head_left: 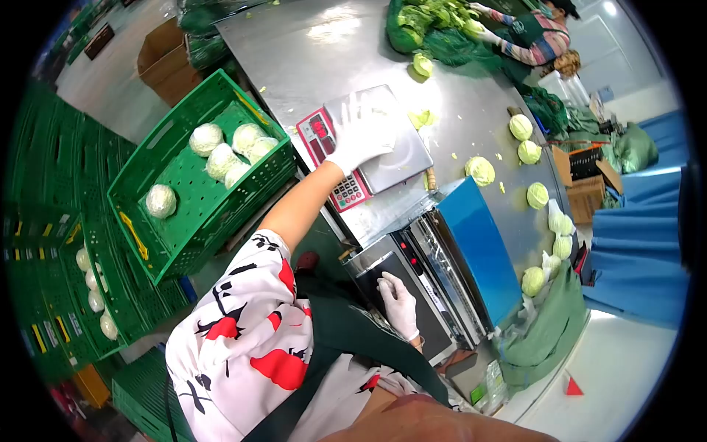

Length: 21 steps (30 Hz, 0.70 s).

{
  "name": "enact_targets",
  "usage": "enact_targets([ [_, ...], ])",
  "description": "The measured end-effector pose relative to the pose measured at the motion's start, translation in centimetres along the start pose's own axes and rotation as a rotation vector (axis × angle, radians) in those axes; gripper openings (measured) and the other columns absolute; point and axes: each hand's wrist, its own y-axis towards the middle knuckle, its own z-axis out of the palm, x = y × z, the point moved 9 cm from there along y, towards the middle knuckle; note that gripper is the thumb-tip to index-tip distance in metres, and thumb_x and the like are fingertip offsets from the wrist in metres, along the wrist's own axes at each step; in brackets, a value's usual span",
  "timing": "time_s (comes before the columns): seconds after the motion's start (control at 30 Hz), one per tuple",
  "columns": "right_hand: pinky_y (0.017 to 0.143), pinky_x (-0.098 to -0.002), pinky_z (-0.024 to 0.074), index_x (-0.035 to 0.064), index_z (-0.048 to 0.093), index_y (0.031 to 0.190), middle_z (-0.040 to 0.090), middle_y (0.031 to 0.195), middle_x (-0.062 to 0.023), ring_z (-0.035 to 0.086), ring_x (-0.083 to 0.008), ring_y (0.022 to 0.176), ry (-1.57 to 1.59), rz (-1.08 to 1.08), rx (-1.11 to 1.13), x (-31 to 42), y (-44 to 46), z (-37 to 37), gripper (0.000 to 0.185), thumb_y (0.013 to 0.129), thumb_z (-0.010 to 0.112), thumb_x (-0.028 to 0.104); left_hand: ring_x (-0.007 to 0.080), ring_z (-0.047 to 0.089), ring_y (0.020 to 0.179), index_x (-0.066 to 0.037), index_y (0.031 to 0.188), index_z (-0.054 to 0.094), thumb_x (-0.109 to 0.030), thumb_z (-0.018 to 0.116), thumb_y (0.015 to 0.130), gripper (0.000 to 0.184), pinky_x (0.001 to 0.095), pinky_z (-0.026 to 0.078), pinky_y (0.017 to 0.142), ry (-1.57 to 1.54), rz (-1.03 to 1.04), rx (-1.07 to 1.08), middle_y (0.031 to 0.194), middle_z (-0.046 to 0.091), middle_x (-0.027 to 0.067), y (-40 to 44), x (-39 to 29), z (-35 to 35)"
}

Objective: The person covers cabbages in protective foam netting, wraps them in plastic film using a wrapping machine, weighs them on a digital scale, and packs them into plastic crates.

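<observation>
My left hand (361,136), in a white glove, is over the metal plate (409,158) of a red-and-white scale (347,193). Its fingers are spread; glare hides whether anything lies beneath them. Red digits glow on the scale's display. Nearer my body, my right hand (398,303), also gloved, hovers by the dark plate (427,328) of a wrapping machine, its fingers loosely bent and apart with nothing seen in them. A blue panel (482,250) stands along the machine's far side.
A green crate (177,247) with several wrapped cabbages (206,140) sits at left, beside stacked crates (44,177). Bare cabbages (480,171) lie along the metal table (294,59). Across it, a co-worker (541,37) handles leafy cabbages by a green net bag (449,48).
</observation>
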Motion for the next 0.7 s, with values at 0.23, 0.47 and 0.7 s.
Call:
enact_targets([
  [0.23,0.087,-0.0310,0.0545,0.0016,0.060,0.124,0.072,0.107,-0.0158,0.071,-0.0218,0.098,0.032,-0.020,0.021,-0.6,0.1,0.3,0.036,0.095,0.065,0.022,0.0286,0.062,0.114,-0.004,0.125,0.060,-0.033,0.069,0.085,0.051,0.0404,0.047,0.102,-0.302,0.359,-0.013,0.120,0.065,0.0166,0.3,0.7,-1.7],
  [0.47,0.088,-0.0330,0.0542,0.0033,0.060,0.124,0.071,0.107,-0.0138,0.069,-0.0246,0.095,0.080,0.041,-0.094,-3.0,-1.6,-4.4,0.038,0.096,0.061,0.029,0.0288,0.054,0.125,-0.001,0.140,0.048,-0.023,0.057,0.094,0.051,0.0435,0.044,0.107,-0.147,0.045,-0.200,0.139,0.053,0.0186,-5.7,19.9,-13.1],
  [0.7,0.083,-0.0330,0.0541,0.0050,0.061,0.121,0.070,0.101,-0.0130,0.069,-0.0251,0.090,0.211,-0.075,-0.204,-5.2,-1.7,-8.8,0.033,0.096,0.062,0.027,0.0429,0.051,0.126,-0.017,0.152,0.034,-0.072,0.065,0.077,0.098,0.0553,0.045,0.100,1.012,-0.427,-0.161,0.149,0.041,0.0223,-9.9,26.8,-16.8],
])
